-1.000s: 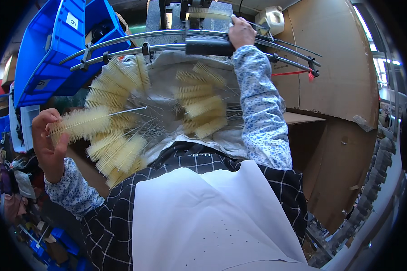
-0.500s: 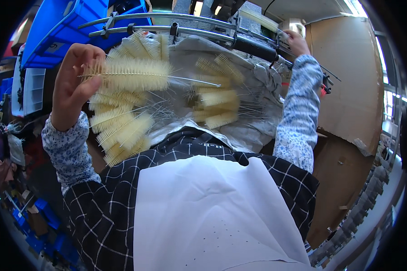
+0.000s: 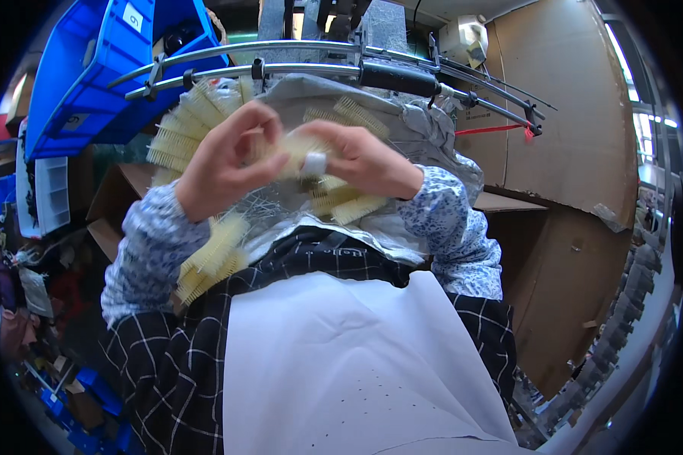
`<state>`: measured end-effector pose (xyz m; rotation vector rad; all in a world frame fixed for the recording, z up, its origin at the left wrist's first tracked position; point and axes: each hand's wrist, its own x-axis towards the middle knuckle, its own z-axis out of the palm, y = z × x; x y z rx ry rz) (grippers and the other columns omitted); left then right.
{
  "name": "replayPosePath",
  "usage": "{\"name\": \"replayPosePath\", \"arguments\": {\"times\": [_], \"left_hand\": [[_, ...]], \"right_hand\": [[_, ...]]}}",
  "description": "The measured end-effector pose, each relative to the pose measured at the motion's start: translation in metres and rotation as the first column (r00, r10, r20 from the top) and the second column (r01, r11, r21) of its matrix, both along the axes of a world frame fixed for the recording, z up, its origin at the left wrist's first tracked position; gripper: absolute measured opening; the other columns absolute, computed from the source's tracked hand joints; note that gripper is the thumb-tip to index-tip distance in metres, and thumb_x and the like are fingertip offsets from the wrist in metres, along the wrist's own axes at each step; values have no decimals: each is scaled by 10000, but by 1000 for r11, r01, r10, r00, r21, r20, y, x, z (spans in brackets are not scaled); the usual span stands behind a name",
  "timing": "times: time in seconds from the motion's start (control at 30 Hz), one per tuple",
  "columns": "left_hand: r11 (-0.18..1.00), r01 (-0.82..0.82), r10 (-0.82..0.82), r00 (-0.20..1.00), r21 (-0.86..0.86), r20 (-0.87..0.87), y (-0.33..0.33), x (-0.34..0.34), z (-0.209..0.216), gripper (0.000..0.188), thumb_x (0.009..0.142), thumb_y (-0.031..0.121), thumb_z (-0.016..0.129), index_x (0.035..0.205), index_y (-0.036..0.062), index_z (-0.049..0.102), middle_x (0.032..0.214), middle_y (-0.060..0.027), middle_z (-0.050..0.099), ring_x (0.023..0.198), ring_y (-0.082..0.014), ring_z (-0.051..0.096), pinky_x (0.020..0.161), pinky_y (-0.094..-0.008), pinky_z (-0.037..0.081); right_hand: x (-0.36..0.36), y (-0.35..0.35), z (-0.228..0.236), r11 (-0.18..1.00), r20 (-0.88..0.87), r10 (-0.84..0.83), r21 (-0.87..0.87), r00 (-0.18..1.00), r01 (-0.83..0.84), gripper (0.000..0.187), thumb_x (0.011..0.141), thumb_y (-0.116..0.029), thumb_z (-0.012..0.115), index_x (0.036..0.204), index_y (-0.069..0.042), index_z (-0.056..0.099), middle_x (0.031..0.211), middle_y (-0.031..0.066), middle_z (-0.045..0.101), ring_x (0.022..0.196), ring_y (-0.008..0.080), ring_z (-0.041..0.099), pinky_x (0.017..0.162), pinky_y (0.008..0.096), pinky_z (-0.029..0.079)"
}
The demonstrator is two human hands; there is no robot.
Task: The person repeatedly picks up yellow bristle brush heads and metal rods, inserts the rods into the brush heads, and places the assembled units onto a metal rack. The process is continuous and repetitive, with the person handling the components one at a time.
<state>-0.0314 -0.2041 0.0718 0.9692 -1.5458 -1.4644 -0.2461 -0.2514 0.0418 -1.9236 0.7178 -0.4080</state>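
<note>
My left hand (image 3: 231, 161) and my right hand (image 3: 360, 161) meet over the lap cloth. Between them is a bottle brush (image 3: 290, 150) with pale yellow bristles, gripped by curled left fingers and partly hidden and blurred. At my right fingertips sits a small white band or ring (image 3: 314, 164); I cannot tell whether it is worn or held. Beneath the hands, more brushes with pale bristles and wire stems lie in two groups: a left pile (image 3: 214, 250) and a right pile (image 3: 353, 203).
Two metal rails with a black roller (image 3: 397, 78) run across beyond the hands. Blue bins (image 3: 91, 76) stand at the far left. Tall cardboard (image 3: 561, 114) rises on the right. A grey cloth (image 3: 296, 91) lies under the brushes, and white sheeting (image 3: 357, 349) covers my lap.
My right hand has come back from the far right beyond the rails to the middle. My left hand has moved right and nearer with the brush, so both hands now meet.
</note>
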Motion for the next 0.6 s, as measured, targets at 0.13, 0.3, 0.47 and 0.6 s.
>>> {"name": "replayPosePath", "arguments": {"times": [0.13,0.3,0.47,0.6], "left_hand": [[982,-121,180,840,-146,512,7,63,14,424,725,98,618,1088,43,406,1039,-86,479,965,-196,486,842,-310,401],[958,-271,247,601,-97,760,13,166,-49,391,763,180,600,1084,42,424,1018,-83,462,897,-166,471,792,-283,385],[925,-302,101,782,231,615,15,156,-49,257,760,124,604,961,82,449,821,24,401,580,-1,371,482,-148,325],[886,-276,46,853,373,520,15,144,-31,240,742,65,595,927,79,442,814,33,388,583,16,341,489,-134,297]], "right_hand": [[-26,-56,-25,864,-84,-333,-425,939,269,282,753,-101,593,1031,-75,553,902,91,580,857,239,552,739,320,463],[-65,-138,-60,471,-257,-788,-837,560,279,247,790,-206,495,1023,-244,565,876,34,563,843,234,519,744,365,407],[-63,-149,-65,516,-348,-815,-800,464,306,302,780,-170,470,1048,-275,561,944,27,558,919,223,499,794,378,372],[-62,-154,-69,525,-339,-796,-800,502,292,309,788,-172,466,1068,-269,555,955,29,555,925,222,497,806,375,367]]}}
